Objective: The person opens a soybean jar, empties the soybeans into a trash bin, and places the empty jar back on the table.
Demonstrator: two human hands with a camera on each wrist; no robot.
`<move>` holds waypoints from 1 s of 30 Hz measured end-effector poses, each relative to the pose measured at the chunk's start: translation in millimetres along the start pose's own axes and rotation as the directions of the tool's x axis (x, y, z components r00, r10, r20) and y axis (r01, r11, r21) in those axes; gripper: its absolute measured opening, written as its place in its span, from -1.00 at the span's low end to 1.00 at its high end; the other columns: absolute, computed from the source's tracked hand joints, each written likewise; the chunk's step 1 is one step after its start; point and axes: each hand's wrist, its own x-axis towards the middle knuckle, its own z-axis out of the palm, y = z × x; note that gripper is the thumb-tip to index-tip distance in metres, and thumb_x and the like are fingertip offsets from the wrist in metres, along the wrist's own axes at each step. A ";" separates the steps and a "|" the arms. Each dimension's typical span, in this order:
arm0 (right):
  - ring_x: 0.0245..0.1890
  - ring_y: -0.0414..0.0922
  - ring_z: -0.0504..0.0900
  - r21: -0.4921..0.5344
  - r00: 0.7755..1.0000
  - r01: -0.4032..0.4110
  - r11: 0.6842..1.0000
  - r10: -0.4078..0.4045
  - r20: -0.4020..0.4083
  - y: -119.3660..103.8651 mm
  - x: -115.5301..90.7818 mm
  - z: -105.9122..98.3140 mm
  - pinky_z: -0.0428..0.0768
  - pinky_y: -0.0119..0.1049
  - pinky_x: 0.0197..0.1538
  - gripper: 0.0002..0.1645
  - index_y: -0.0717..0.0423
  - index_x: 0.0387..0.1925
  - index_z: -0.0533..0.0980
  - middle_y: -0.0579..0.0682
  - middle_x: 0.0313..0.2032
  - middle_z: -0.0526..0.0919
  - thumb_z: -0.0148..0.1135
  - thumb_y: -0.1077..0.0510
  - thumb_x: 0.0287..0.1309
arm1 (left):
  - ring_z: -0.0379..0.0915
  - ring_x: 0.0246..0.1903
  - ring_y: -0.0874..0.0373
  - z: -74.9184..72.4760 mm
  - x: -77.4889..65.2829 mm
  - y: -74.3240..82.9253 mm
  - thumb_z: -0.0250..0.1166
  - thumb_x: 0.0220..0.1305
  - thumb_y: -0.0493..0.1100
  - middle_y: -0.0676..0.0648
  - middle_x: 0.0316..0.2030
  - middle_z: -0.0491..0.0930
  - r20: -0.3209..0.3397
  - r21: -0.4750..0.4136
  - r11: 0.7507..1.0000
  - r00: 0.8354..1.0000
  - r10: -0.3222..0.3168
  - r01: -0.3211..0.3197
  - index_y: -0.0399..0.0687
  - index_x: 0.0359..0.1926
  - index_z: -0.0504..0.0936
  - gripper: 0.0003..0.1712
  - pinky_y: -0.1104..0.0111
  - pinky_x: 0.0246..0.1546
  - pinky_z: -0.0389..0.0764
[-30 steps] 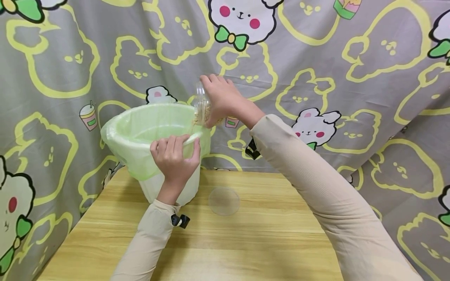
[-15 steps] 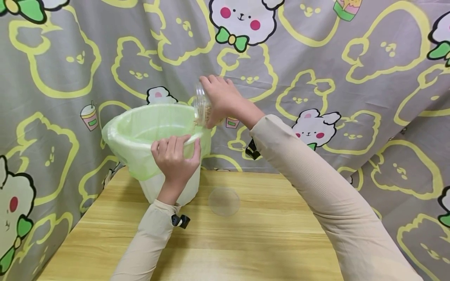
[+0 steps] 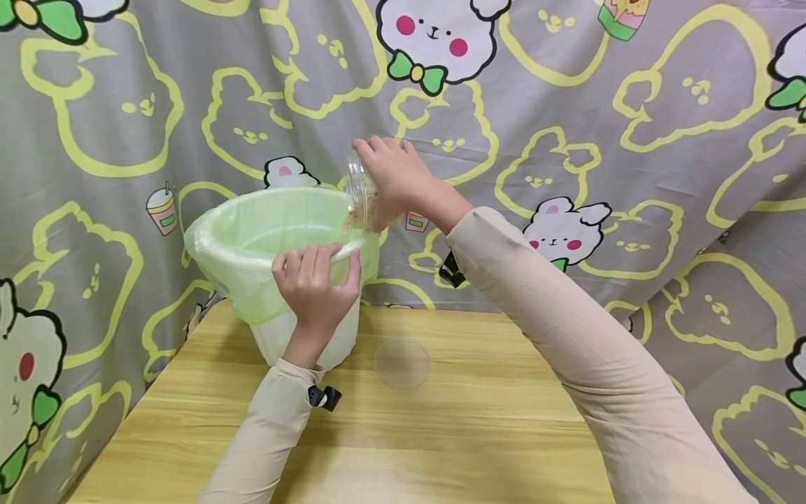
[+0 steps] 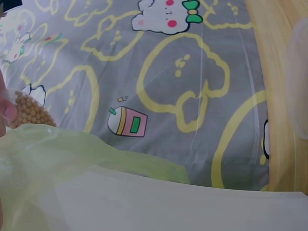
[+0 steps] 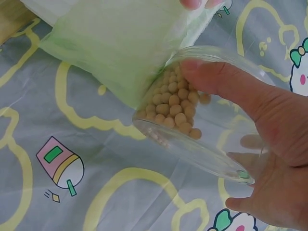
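At the back left of the table, a white trash bin (image 3: 267, 339) stands lined with a pale green plastic bag (image 3: 210, 245) folded over its rim. My left hand (image 3: 317, 285) grips the near right part of that rim, fingers over the top and thumb on the side. My right hand (image 3: 398, 178) holds a clear round jar (image 3: 356, 183) tipped sideways, its mouth over the bin's right edge. Inside the jar, soybeans (image 5: 171, 106) are heaped toward the mouth, as the right wrist view shows. The bottom of the bin's inside is hidden.
A clear round lid (image 3: 403, 362) lies flat on the wooden table (image 3: 453, 434), right of the bin. A grey patterned curtain (image 3: 567, 105) hangs close behind the table and along its sides.
The jar stays tipped at the bin's edge while the soybeans in it shift toward its mouth. My left hand keeps its grip on the rim; the lid lies where it was.
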 end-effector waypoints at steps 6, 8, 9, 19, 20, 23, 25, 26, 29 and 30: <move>0.55 0.07 0.10 -0.009 1.000 0.024 1.000 -0.024 -0.011 -2.1 -0.7 0.3 -0.02 0.15 0.59 0.61 0.04 0.59 -0.07 0.08 0.51 0.16 0.74 -0.11 -0.42 | 0.39 -0.44 -0.14 0.0 0.1 0.1 0.42 0.13 -0.03 -0.15 -0.52 0.64 -0.002 -0.001 1.000 1.000 0.000 0.000 -0.18 -0.35 0.73 -0.73 0.01 -0.06 0.31; 0.55 0.07 0.11 -0.014 0.999 0.030 0.999 -0.030 -0.013 -2.8 -0.7 0.3 -0.03 0.15 0.59 0.59 0.03 0.58 -0.06 0.08 0.50 0.17 0.74 -0.10 -0.41 | 0.39 -0.44 -0.13 0.0 0.0 0.0 0.41 0.14 -0.03 -0.15 -0.52 0.64 -0.002 0.000 1.000 1.000 0.001 -0.001 -0.18 -0.35 0.73 -0.73 0.01 -0.06 0.31; 0.55 0.07 0.11 -0.015 0.999 0.031 0.999 -0.031 -0.014 -3.1 -0.6 0.3 -0.03 0.15 0.59 0.58 0.03 0.58 -0.06 0.08 0.50 0.18 0.74 -0.10 -0.41 | 0.39 -0.44 -0.13 0.0 -0.1 0.0 0.41 0.14 -0.03 -0.15 -0.52 0.64 -0.001 0.000 1.000 1.000 0.001 -0.001 -0.18 -0.35 0.73 -0.73 0.01 -0.06 0.31; 0.55 0.07 0.10 -0.033 0.999 0.036 0.999 -0.037 -0.016 -5.5 -0.2 -0.1 -0.05 0.17 0.59 0.58 0.00 0.58 -0.04 0.06 0.51 0.17 0.75 -0.10 -0.41 | 0.39 -0.44 -0.13 0.7 -0.8 -0.1 0.40 0.15 -0.02 -0.14 -0.51 0.64 0.002 0.003 1.000 1.000 0.001 -0.001 -0.17 -0.35 0.73 -0.73 0.01 -0.05 0.32; 0.56 0.06 0.09 -0.035 0.999 0.037 0.999 -0.038 -0.015 -5.6 -0.2 0.0 -0.06 0.17 0.59 0.58 0.00 0.58 -0.05 0.06 0.51 0.17 0.75 -0.10 -0.41 | 0.39 -0.44 -0.13 0.9 -0.7 -0.1 0.40 0.15 -0.02 -0.14 -0.51 0.64 0.003 0.003 1.000 1.000 0.001 -0.001 -0.17 -0.35 0.73 -0.73 0.01 -0.05 0.32; 0.56 0.06 0.08 -0.040 0.999 0.042 0.998 -0.042 -0.015 -6.0 0.0 0.1 -0.06 0.17 0.59 0.58 0.00 0.58 -0.05 0.05 0.52 0.17 0.75 -0.09 -0.41 | 0.39 -0.44 -0.13 1.1 -0.9 0.0 0.41 0.15 -0.02 -0.15 -0.51 0.64 0.003 0.002 1.000 1.000 0.000 0.000 -0.17 -0.35 0.73 -0.73 0.01 -0.05 0.31; 0.57 0.05 0.07 -0.044 0.999 0.046 0.998 -0.047 -0.016 -6.3 0.3 0.5 -0.06 0.18 0.59 0.58 0.00 0.58 -0.06 0.05 0.52 0.16 0.75 -0.08 -0.40 | 0.39 -0.44 -0.13 1.1 -0.9 0.1 0.41 0.14 -0.02 -0.14 -0.51 0.64 0.004 0.002 1.000 1.000 0.000 0.000 -0.17 -0.34 0.73 -0.72 0.01 -0.05 0.31; 0.57 0.05 0.07 -0.046 0.999 0.048 0.998 -0.049 -0.016 -6.4 0.5 0.7 -0.06 0.18 0.59 0.58 0.00 0.58 -0.06 0.05 0.52 0.16 0.75 -0.08 -0.40 | 0.39 -0.44 -0.13 1.0 -0.9 0.2 0.41 0.14 -0.02 -0.15 -0.51 0.64 0.004 0.003 1.000 1.000 0.000 0.000 -0.17 -0.34 0.73 -0.72 0.01 -0.05 0.31; 0.57 0.05 0.07 -0.054 0.998 0.055 0.997 -0.056 -0.019 -6.9 0.7 0.9 -0.06 0.19 0.59 0.58 0.00 0.58 -0.05 0.05 0.53 0.16 0.75 -0.07 -0.40 | 0.39 -0.44 -0.13 0.5 -1.0 0.4 0.41 0.14 -0.02 -0.15 -0.51 0.64 0.006 0.006 1.000 1.000 0.001 -0.001 -0.18 -0.35 0.72 -0.72 0.01 -0.06 0.31; 0.57 0.05 0.07 -0.056 0.998 0.056 0.997 -0.058 -0.018 -7.3 0.9 1.0 -0.07 0.19 0.59 0.58 0.00 0.58 -0.06 0.05 0.53 0.15 0.75 -0.07 -0.40 | 0.39 -0.44 -0.13 0.4 -1.0 0.4 0.41 0.14 -0.02 -0.15 -0.51 0.64 0.006 0.006 1.000 1.000 0.001 -0.001 -0.18 -0.35 0.73 -0.72 0.01 -0.06 0.31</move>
